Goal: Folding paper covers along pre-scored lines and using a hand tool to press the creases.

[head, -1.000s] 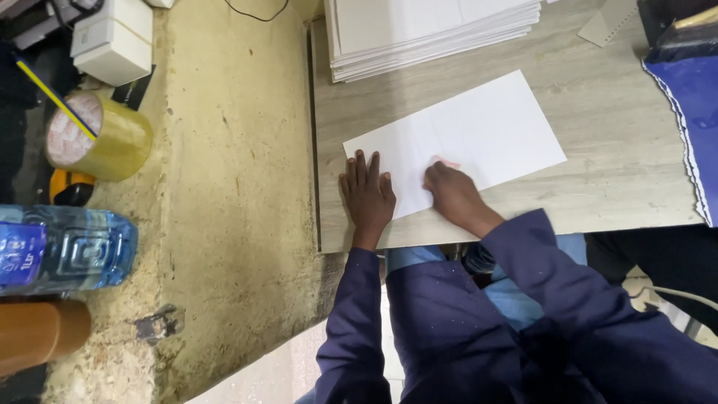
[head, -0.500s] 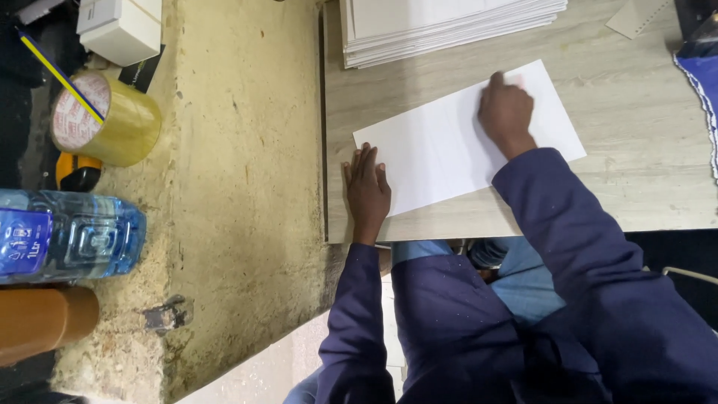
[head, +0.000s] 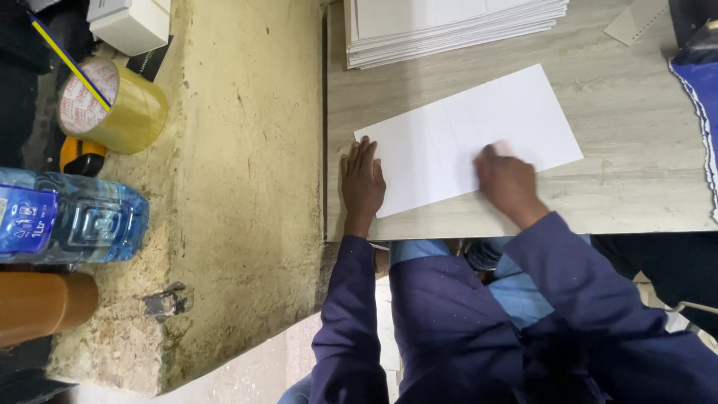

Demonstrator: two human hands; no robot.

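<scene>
A white sheet of paper (head: 479,127) lies flat on the light wooden board (head: 628,187). My left hand (head: 362,182) rests flat with fingers together on the sheet's near left corner, pinning it. My right hand (head: 507,182) presses on the sheet's near edge around its middle, fingers curled and blurred by motion. Neither hand grips anything. Both arms are in dark blue sleeves.
A stack of white sheets (head: 449,26) sits at the board's far edge. Blue cloth (head: 699,97) lies at the right. On the rough concrete ledge (head: 239,187) to the left stand a tape roll (head: 112,105), a water bottle (head: 71,217), a white box (head: 131,26) and a brown cylinder (head: 41,303).
My right hand went out to the sheet's far right end, then swept back along it to the near edge. My left hand stayed on the left corner.
</scene>
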